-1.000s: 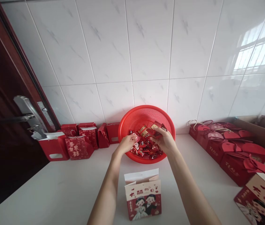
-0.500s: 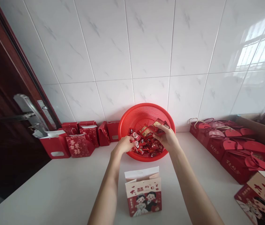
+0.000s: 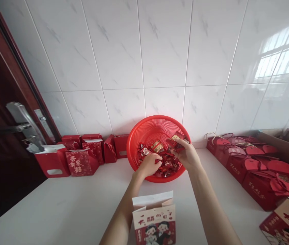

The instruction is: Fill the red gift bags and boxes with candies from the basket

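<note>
A red plastic mesh basket (image 3: pixel 144 127) leans toward me by the wall, with many red-wrapped candies (image 3: pixel 170 165) in its lower part. My left hand (image 3: pixel 150 165) is inside it, fingers curled together down among the candies; whatever they pinch is hidden. Between the thumb and fingers of my right hand (image 3: pixel 189 156), at the basket's right side, are red and gold candy packets (image 3: pixel 176 139). A gold-and-red packet (image 3: pixel 157 146) lies between the two hands. Nearer to me, between my forearms, an open-topped paper gift box (image 3: pixel 154 217) printed with a cartoon couple stands upright.
Several red gift boxes (image 3: pixel 81 163) stand at the left near the door handle (image 3: pixel 27 119). Rows of red ribbon-tied boxes (image 3: pixel 257 187) line the right side, before a cardboard carton (image 3: pixel 277 144). Another cartoon-couple box (image 3: pixel 287 221) sits at the lower right.
My left hand has moved right, from the basket's left edge into the middle of the candies. My right hand has shifted slightly right and down with its packets. The view has tilted up a little.
</note>
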{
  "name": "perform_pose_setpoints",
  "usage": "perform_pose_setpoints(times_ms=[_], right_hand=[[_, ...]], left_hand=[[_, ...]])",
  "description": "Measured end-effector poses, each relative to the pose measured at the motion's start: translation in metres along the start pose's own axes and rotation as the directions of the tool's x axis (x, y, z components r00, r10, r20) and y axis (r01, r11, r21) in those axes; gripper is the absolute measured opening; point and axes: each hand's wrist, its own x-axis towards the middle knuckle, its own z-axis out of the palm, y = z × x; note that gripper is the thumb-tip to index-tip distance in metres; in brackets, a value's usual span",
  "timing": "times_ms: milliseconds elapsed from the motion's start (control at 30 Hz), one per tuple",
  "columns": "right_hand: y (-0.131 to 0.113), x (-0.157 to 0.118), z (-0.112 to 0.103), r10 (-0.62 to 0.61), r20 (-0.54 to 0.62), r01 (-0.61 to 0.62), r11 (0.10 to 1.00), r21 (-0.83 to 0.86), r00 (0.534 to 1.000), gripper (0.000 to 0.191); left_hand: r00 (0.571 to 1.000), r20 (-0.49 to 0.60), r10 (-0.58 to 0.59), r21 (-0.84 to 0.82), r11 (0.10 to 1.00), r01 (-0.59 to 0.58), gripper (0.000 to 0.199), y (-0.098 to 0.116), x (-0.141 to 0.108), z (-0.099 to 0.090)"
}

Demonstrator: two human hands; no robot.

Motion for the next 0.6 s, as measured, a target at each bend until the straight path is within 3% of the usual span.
perform_pose_setpoints(times_ms=[133,367,600], right_hand=[[0.001,0.001,-0.003,-0.023,0.018,0.023,1.0,-0.006,1.0,0.015],[0.001,0.003,-0.004,-0.026,0.02,0.027,0.999,-0.043,0.999,0.017],[0.002,0.005,-0.006,-0.022,0.006,0.022,1.0,-0.004,1.0,0.018]], left_hand=[[0.997,0.072,0.031,0.045,0.998,-0.034,0.027,-0.001,0.0,0.013],[0.983,0.151,-0.104,0.165,0.983,0.079,0.057,-0.005,0.0,0.017],[0.972,0.118,-0.204,0.3,0.94,0.161,0.047,0.005,-0.002,0.018]])
